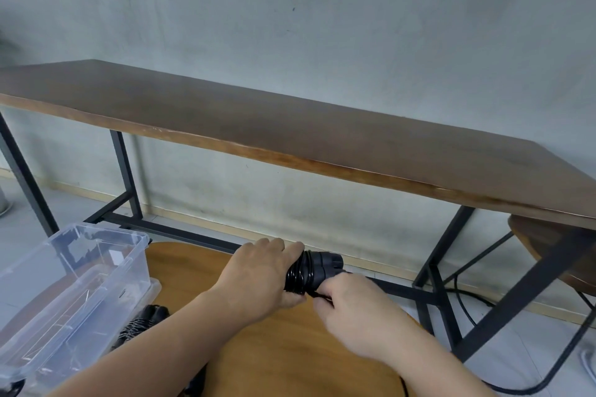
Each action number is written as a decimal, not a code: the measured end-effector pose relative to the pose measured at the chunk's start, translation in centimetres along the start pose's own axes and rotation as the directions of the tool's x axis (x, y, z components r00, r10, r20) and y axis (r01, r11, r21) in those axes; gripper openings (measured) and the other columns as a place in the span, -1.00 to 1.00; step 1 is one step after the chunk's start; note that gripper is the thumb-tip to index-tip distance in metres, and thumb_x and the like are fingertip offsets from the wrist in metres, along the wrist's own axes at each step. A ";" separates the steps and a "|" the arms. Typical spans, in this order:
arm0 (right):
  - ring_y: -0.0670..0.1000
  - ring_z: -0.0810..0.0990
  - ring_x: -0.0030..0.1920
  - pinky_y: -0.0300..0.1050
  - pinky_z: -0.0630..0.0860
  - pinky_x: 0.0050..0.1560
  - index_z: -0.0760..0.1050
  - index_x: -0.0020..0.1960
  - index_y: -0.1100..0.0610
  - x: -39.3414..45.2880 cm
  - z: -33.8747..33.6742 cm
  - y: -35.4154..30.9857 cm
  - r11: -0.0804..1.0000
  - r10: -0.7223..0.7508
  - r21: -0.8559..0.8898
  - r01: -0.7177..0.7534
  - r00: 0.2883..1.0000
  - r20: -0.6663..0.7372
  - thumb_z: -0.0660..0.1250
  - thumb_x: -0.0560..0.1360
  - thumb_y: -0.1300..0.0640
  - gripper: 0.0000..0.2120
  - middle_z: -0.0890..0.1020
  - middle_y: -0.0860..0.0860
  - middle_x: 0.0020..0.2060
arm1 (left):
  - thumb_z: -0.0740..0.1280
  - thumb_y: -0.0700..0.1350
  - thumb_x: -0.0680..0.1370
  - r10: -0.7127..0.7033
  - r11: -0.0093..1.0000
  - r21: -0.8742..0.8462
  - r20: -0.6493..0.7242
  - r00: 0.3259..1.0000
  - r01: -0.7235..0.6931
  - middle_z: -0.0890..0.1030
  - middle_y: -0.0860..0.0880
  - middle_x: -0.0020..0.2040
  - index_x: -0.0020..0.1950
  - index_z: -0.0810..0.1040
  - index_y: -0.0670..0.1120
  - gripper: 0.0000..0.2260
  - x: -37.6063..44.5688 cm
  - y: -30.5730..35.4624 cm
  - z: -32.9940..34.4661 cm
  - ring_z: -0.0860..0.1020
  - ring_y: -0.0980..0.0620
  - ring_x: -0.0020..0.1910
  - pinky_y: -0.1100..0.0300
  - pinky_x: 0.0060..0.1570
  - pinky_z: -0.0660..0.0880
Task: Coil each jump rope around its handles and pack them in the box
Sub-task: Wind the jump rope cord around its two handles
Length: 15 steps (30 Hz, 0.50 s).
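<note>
Both hands' grip pinches the coiled jump rope (pixel 311 272) over a wooden stool (pixel 290 332), clear box (pixel 80 277) just left

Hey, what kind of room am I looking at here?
Probably a plain indoor workroom or office: a bare concrete-look wall, a long wooden desk on a black metal frame, and a tiled floor with a cable.

Two hands meeting over a low round table (pixel 290 348) in the foreground: left hand (pixel 261 277) wrapped around a coiled jump rope (pixel 311 272), right hand (pixel 351 309) just beside it on the right, pinching the rope's loose end. Plastic box (pixel 74 284) at the left, on the table's left edge. Second coiled rope (pixel 142 322) between box and left forearm. Long desk (pixel 290 126) behind, against the wall (pixel 322 10). Stool (pixel 548 245) under the desk's right end.
</note>
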State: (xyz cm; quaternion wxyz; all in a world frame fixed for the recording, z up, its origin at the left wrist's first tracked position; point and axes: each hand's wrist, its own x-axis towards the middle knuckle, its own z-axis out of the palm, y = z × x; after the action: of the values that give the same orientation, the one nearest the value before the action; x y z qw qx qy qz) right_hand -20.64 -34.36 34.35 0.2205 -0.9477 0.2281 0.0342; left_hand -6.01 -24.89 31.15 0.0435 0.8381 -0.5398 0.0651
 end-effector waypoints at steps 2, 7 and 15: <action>0.05 0.40 -0.40 -0.09 0.29 -0.41 0.40 -0.30 0.12 0.0 -1.1 -0.3 0.997 -0.006 -0.080 0.007 1.000 0.007 0.24 0.52 0.08 -0.77 0.45 0.01 -0.42 | 0.28 0.32 0.51 0.024 1.000 0.003 -0.003 1.000 -0.024 0.50 0.01 0.09 0.36 0.28 0.06 -0.46 0.0 0.1 -0.2 0.46 -0.04 0.08 0.10 -0.02 0.36; 0.01 0.57 -0.27 -0.13 0.43 -0.34 0.65 -0.17 0.05 0.1 -4.8 -1.0 0.976 -0.070 -0.205 0.072 0.997 0.015 0.43 0.44 -0.01 -0.86 0.66 0.01 -0.28 | 0.25 0.37 0.48 0.164 0.986 -0.040 0.022 0.986 -0.163 0.53 0.08 0.02 0.28 0.33 0.12 -0.50 -0.3 0.1 -0.3 0.50 0.00 0.00 0.11 -0.01 0.29; -0.19 0.51 -0.34 -0.23 0.45 -0.27 0.65 -0.25 -0.02 2.8 -6.6 1.2 0.982 -0.155 0.140 0.128 0.968 0.198 0.64 0.25 -0.06 -0.79 0.59 -0.15 -0.38 | 0.39 0.15 0.46 0.321 0.931 -0.210 0.073 0.944 -0.300 0.54 0.14 0.01 0.19 0.45 0.13 -0.66 -0.5 -0.1 -2.5 0.46 0.10 0.04 0.18 0.21 0.32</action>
State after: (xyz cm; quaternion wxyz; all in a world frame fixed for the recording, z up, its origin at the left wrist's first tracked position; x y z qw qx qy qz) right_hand -18.88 -39.35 39.35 0.3045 -0.9370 0.1372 0.1026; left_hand -6.25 -24.05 33.51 0.0865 0.7361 -0.6708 -0.0268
